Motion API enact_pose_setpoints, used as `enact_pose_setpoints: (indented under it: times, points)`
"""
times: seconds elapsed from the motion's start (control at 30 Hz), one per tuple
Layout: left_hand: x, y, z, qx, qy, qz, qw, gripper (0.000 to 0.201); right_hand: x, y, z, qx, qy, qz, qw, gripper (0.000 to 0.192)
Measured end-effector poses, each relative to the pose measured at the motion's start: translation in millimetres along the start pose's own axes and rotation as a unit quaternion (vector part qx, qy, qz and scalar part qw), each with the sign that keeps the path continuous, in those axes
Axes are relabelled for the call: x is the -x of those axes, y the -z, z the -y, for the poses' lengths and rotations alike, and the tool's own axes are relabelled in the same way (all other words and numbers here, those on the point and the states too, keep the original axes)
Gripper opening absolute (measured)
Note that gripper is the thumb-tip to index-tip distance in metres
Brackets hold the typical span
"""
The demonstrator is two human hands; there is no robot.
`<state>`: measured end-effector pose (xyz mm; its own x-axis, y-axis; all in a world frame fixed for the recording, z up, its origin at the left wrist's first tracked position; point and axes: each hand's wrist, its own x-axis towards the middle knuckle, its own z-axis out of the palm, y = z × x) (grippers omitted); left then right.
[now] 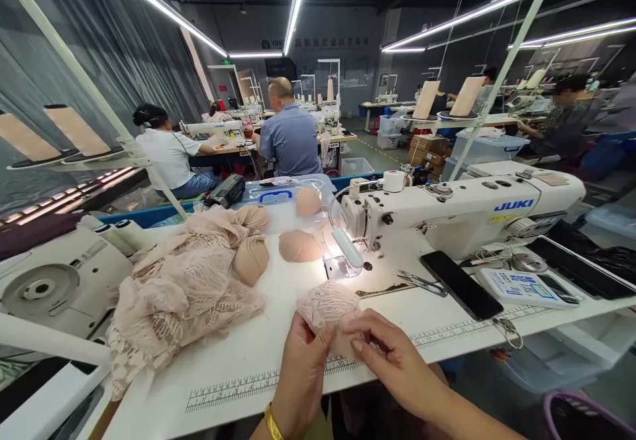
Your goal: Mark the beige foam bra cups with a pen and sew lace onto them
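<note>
At the bench point(248, 360) edge, left hand point(303, 367) and right hand point(392, 360) each pinch the lace cup point(328, 304) in a tight grip.

Two hands point(303, 367), one sewing machine point(462, 211)

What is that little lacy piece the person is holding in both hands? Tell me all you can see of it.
The lace piece is pale pink, openwork, and looks soft, rounded like a cup. It sits at the near edge of the white table, in front of the sewing machine. The left hand pinches its lower left side; the right hand grips its lower right edge, covering part of it.
</note>
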<state>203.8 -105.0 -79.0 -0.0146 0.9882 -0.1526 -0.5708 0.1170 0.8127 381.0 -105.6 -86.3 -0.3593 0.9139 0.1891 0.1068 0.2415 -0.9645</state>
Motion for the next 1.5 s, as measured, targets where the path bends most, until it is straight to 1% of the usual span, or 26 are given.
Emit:
enact_pose_setpoints:
  times: [0.1, 0.17, 0.2, 0.27, 0.3, 0.33, 0.37, 0.4, 0.43, 0.47, 0.5, 0.57, 0.63, 0.7, 0.73, 0.8, 0.87, 0.93, 0.97, 1.03, 1.1, 1.17, 1.37, 1.5]
  points:
    - [3, 5.3, 9, -0.062, -0.027, 0.020, 0.998, 0.058, -4, 7, 7, 0.046, -0.005, 0.010, 0.999, 0.034]
    - [6, 8.7, 8, -0.096, -0.014, 0.048, 0.994, 0.052, -12, 10, 10, 0.052, -0.016, 0.023, 0.998, 0.038]
    - [8, 9.8, 7, -0.107, 0.007, 0.079, 0.991, 0.050, -17, 10, 10, 0.046, -0.019, 0.030, 0.998, 0.041]
    - [12, 11.2, 0, -0.119, 0.074, 0.172, 0.975, 0.049, -26, 12, 9, -0.017, -0.049, 0.046, 0.998, 0.049]
    - [15, 11.5, -3, -0.112, 0.108, 0.216, 0.964, 0.051, -30, 12, 8, -0.074, -0.083, 0.054, 0.992, 0.055]
    - [18, 11.8, -6, -0.096, 0.132, 0.243, 0.956, 0.054, -34, 13, 6, -0.139, -0.126, 0.058, 0.980, 0.063]
    - [20, 12.1, -8, -0.073, 0.139, 0.248, 0.956, 0.056, -35, 14, 5, -0.201, -0.170, 0.061, 0.963, 0.072]
    - [21, 12.5, -9, -0.047, 0.133, 0.234, 0.962, 0.058, -35, 15, 3, -0.250, -0.207, 0.061, 0.944, 0.080]
    - [21, 12.9, -9, -0.022, 0.116, 0.206, 0.971, 0.058, -34, 16, 2, -0.282, -0.232, 0.060, 0.929, 0.087]
    - [21, 13.3, -8, -0.003, 0.096, 0.174, 0.980, 0.057, -32, 16, 1, -0.298, -0.242, 0.056, 0.922, 0.092]
    - [20, 13.5, -6, 0.007, 0.080, 0.147, 0.986, 0.057, -28, 15, 0, -0.304, -0.238, 0.051, 0.921, 0.094]
    - [17, 12.6, -1, 0.010, 0.071, 0.120, 0.990, 0.056, -20, 12, 1, -0.301, -0.204, 0.031, 0.931, 0.094]
    - [13, 9.2, 3, 0.012, 0.066, 0.112, 0.991, 0.055, -14, 5, 2, -0.282, -0.153, -0.008, 0.947, 0.094]
    - [8, 3.6, 4, 0.030, 0.050, 0.093, 0.994, 0.049, -9, -3, 3, -0.251, -0.110, -0.039, 0.961, 0.094]
    - [5, 0.5, 3, 0.042, 0.042, 0.072, 0.996, 0.045, -7, -6, 2, -0.237, -0.098, -0.051, 0.965, 0.092]
    - [-2, -5.3, 0, 0.062, 0.031, 0.016, 0.997, 0.039, -3, -11, -1, -0.215, -0.092, -0.065, 0.970, 0.088]
    - [-8, -9.3, -3, 0.091, 0.038, -0.039, 0.994, 0.034, 0, -12, -5, -0.206, -0.096, -0.076, 0.971, 0.087]
    - [-12, -11.6, -5, 0.135, 0.065, -0.077, 0.986, 0.031, 2, -10, -9, -0.207, -0.099, -0.083, 0.970, 0.087]
    - [-13, -12.3, -6, 0.156, 0.076, -0.085, 0.981, 0.031, 2, -9, -10, -0.210, -0.100, -0.084, 0.969, 0.087]
    - [-12, -13.3, -6, 0.159, 0.079, -0.072, 0.981, 0.033, 2, -6, -12, -0.217, -0.107, -0.083, 0.967, 0.087]
    - [-11, -14.5, -5, 0.117, 0.062, -0.038, 0.990, 0.036, 2, -4, -13, -0.224, -0.112, -0.088, 0.964, 0.087]
    - [-9, -16.0, -5, 0.072, 0.051, -0.018, 0.996, 0.039, 1, -4, -12, -0.235, -0.112, -0.093, 0.961, 0.088]
    - [-12, -19.6, -4, 0.048, 0.048, -0.029, 0.997, 0.045, -3, -5, -8, -0.288, -0.128, -0.105, 0.943, 0.092]
    - [-13, -20.3, -5, 0.049, 0.053, -0.012, 0.997, 0.042, -3, -3, -8, -0.286, -0.130, -0.108, 0.943, 0.095]
